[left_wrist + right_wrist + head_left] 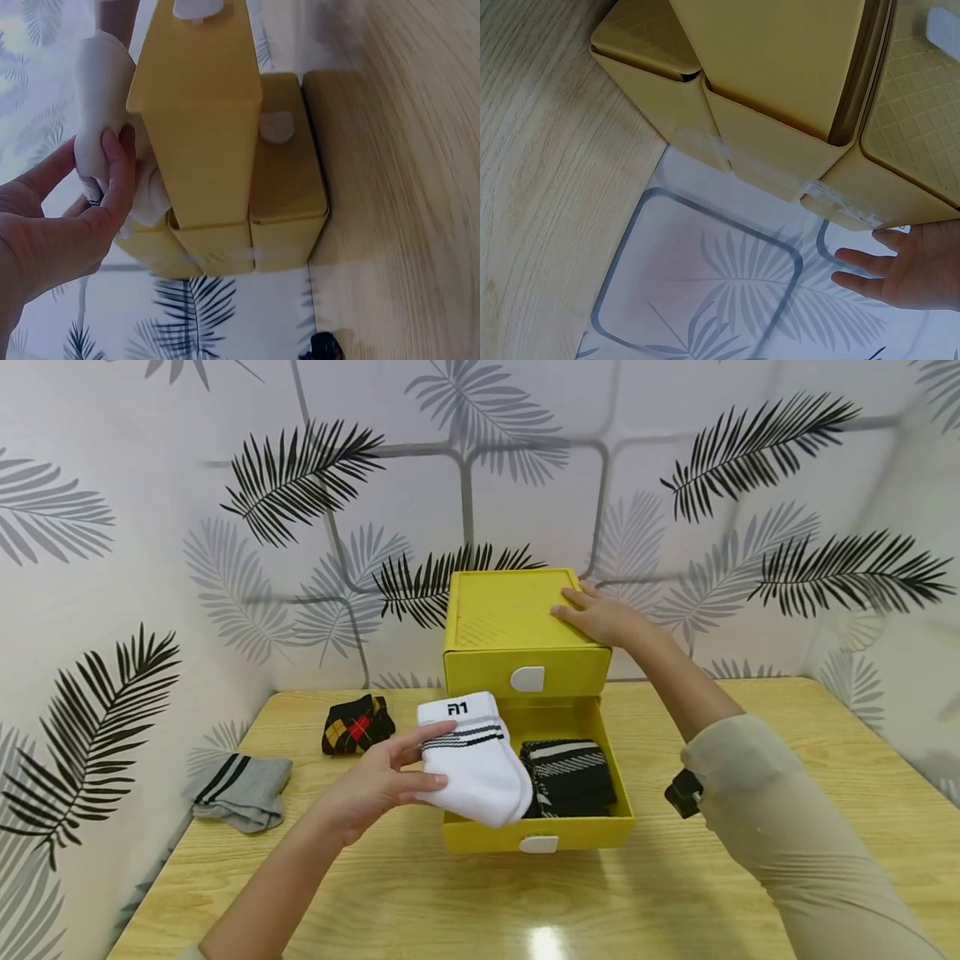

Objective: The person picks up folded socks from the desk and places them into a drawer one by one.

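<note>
A folded pair of white socks (480,785) with black and grey stripes is pinched between the thumb and fingers of my left hand (378,781). The pair hangs in front of and above the left part of a pulled-out yellow drawer (540,837). Inside that drawer, on the right, lies a folded black-and-white patterned pair of socks (573,781). My right hand (600,614) rests on the top right edge of the yellow drawer unit (510,606), fingers extended. In the left wrist view, the middle drawer (199,157) sticks out between the other two levels.
A grey pair of socks (240,793) with black stripes lies at the table's left. Behind it is a red, yellow and black argyle pair (358,725). The wooden table (390,893) meets a leaf-patterned wall (525,510) close behind the unit.
</note>
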Action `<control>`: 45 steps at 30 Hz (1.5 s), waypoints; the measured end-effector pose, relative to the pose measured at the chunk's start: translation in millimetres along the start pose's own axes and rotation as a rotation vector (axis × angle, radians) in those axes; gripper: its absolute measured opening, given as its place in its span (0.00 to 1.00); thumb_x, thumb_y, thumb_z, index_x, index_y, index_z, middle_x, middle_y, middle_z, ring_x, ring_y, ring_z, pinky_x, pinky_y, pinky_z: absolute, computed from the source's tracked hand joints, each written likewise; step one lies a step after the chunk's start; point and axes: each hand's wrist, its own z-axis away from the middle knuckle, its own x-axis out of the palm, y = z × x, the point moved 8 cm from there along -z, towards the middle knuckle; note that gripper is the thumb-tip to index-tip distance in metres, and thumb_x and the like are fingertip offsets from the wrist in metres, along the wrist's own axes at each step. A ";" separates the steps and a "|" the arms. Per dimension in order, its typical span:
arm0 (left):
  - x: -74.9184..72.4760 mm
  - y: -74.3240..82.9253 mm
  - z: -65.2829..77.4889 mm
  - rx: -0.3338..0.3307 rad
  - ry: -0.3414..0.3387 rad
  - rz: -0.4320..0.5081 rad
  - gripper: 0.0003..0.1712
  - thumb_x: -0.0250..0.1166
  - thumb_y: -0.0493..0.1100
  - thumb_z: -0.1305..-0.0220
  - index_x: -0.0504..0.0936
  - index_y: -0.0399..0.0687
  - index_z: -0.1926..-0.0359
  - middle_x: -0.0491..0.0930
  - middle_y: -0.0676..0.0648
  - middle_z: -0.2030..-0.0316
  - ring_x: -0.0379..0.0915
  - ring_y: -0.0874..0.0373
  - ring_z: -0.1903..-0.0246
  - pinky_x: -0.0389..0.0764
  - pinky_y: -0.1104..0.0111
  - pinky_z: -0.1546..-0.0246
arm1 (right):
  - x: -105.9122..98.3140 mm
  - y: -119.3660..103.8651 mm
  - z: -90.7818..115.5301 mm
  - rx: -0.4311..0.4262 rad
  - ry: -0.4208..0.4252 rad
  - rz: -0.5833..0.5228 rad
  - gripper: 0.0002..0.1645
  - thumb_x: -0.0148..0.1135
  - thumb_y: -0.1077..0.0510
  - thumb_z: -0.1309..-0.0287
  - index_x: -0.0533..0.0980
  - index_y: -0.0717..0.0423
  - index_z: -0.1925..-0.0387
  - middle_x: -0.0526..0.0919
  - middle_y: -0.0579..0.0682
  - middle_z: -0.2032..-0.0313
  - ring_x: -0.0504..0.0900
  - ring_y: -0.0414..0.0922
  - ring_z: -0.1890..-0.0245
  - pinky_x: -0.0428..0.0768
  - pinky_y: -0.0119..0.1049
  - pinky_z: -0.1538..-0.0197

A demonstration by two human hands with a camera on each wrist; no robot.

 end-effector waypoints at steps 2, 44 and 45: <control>5.6 -1.9 -4.7 0.002 -0.011 -0.026 0.35 0.60 0.32 0.54 0.61 0.49 0.43 0.60 0.38 0.49 0.67 0.50 0.60 0.69 0.61 0.62 | 0.0 -0.5 0.6 0.002 -0.002 -0.003 0.39 0.29 0.34 0.48 0.40 0.48 0.38 0.30 0.51 0.39 0.34 0.55 0.42 0.39 0.55 0.48; 28.6 15.6 18.1 0.086 -0.052 -0.406 0.22 0.53 0.46 0.45 0.67 0.42 0.50 0.70 0.44 0.55 0.68 0.52 0.60 0.69 0.65 0.61 | -0.9 -1.8 1.0 -0.012 0.000 -0.008 0.39 0.29 0.35 0.47 0.39 0.50 0.38 0.30 0.53 0.40 0.34 0.55 0.42 0.39 0.54 0.47; 29.5 16.6 16.9 0.128 -0.006 -0.540 0.22 0.53 0.47 0.45 0.68 0.45 0.50 0.70 0.47 0.55 0.68 0.54 0.59 0.69 0.65 0.61 | -1.1 -1.6 1.2 -0.012 0.001 -0.005 0.39 0.29 0.35 0.47 0.40 0.50 0.38 0.31 0.53 0.40 0.34 0.55 0.42 0.39 0.54 0.47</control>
